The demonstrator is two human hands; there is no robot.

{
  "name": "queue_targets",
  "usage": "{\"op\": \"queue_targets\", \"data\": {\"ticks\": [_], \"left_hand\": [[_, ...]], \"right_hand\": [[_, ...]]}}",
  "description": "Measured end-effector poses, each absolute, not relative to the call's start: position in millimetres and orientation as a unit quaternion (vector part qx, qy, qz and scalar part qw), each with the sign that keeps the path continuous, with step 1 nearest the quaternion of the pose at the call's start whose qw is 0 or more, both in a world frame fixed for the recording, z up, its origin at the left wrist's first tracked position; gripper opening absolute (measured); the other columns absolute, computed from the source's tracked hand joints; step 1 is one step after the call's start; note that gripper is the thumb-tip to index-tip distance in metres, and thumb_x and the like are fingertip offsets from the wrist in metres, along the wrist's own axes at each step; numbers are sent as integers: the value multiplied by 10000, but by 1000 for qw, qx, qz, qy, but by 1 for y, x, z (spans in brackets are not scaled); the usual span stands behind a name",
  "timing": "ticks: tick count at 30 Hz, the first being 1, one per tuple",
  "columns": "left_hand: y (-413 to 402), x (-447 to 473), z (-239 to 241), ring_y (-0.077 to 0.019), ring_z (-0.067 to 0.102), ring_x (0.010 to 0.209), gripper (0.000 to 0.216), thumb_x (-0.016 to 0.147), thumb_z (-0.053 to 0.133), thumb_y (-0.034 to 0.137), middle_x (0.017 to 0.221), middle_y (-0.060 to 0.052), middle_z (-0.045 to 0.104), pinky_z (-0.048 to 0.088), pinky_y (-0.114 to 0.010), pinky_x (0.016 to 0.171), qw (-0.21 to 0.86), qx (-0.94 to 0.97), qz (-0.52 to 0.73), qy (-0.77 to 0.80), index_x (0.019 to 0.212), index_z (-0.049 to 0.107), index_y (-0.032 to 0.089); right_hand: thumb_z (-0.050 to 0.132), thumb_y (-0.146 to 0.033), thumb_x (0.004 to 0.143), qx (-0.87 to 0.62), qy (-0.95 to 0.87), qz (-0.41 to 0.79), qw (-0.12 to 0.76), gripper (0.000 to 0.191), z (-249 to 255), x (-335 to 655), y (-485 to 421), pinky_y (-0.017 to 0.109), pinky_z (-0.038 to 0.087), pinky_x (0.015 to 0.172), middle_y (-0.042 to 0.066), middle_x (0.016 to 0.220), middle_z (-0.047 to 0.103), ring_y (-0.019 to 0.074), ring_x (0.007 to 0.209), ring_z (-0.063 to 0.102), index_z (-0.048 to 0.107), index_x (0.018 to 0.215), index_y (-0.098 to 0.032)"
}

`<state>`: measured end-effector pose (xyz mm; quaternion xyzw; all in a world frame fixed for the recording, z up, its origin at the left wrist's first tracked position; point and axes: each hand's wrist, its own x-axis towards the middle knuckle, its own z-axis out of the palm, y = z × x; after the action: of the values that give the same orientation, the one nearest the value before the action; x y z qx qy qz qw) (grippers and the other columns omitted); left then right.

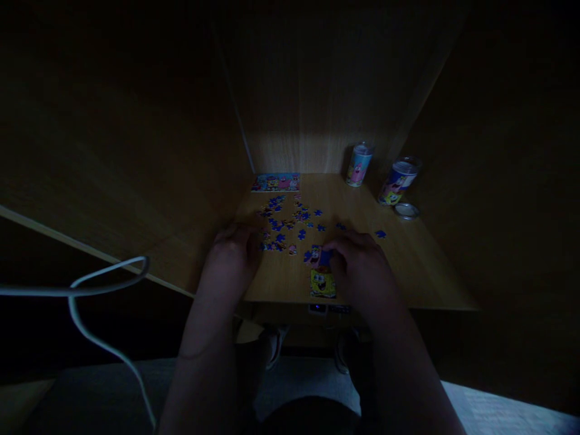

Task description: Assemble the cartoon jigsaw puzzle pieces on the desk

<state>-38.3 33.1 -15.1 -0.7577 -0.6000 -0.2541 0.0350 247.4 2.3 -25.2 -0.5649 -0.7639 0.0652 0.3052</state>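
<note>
The partly joined puzzle lies flat, a yellow cartoon face at its six o'clock; loose, mainly blue pieces scatter around its eleven.

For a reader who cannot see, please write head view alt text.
A person's right hand touches a partly joined jigsaw on a dimly lit wooden surface; the left hand is beside loose pieces. Farther back are a picture strip and two canisters.
</note>
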Motion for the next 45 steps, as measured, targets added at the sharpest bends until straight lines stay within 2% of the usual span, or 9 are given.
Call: {"op": "queue_targets", "data": {"ticks": [12, 28, 35, 45], "left_hand": [[32, -34, -13, -344, 748, 1089, 249, 1106, 539, 216, 1184, -152, 813, 606, -505, 1042, 46, -767, -229, -598, 1182, 774, 182], [33, -34, -11, -353, 762, 1103, 256, 1089, 565, 227, 1196, -148, 831, 613, -517, 1054, 43, -770, -224, -596, 1170, 805, 192], [32, -33, -11, -335, 776, 1121, 236, 1034, 609, 167, 1197, -121, 840, 625, -516, 1071, 9, -778, -239, -581, 1132, 818, 215], [33, -34, -12, -347, 778, 1117, 255, 1035, 614, 149, 1213, -136, 840, 631, -529, 1068, 17, -781, -237, -578, 1161, 833, 183]], "right_hand": [[588, -108, 993, -564, -766, 50, 306, 288, -27, 247, 3, 518, 565, 1049, 96, 1159, 811, 322, 1131, 710, 827, 1077, -245], [602, -101, 988, -573, -763, 54, 296, 286, -24, 244, 2, 515, 550, 1065, 105, 1184, 811, 324, 1152, 704, 829, 1087, -243], [586, -122, 997, -569, -763, 49, 302, 291, -28, 246, 3, 520, 560, 1049, 109, 1179, 811, 333, 1144, 702, 833, 1097, -240], [606, -114, 985, -571, -763, 58, 298, 278, -25, 245, 2, 514, 553, 1069, 98, 1162, 812, 321, 1152, 708, 827, 1086, -249]]}}
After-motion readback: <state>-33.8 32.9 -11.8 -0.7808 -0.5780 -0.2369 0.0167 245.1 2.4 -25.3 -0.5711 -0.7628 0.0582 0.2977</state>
